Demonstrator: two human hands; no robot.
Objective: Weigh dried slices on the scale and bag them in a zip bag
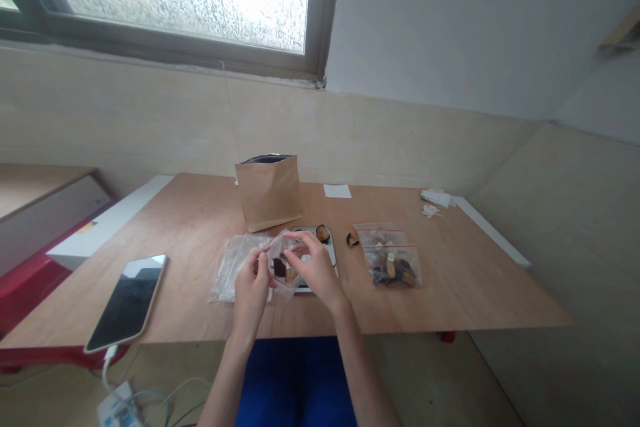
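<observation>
Between my hands is a small clear zip bag [278,280] with dark and light brown dried pieces inside. My left hand [251,280] pinches the bag's left edge. On its other side, my right hand [316,265] is curved, thumb and fingers closed at the bag's upper right edge. Partly hidden beneath them lies a flat scale-like device [327,250], and a dried brown slice [323,234] rests on its far end. Another dried slice [353,239] sits on the table to the right. Flat clear plastic bags [233,270] lie left of my left hand.
A brown paper pouch [270,193] stands open behind my hands. Filled zip bags [393,267] overlap on the right. A tablet or large phone [129,300] with a cable lies at left. White paper [337,191] and crumpled tissue [437,198] are near the wall.
</observation>
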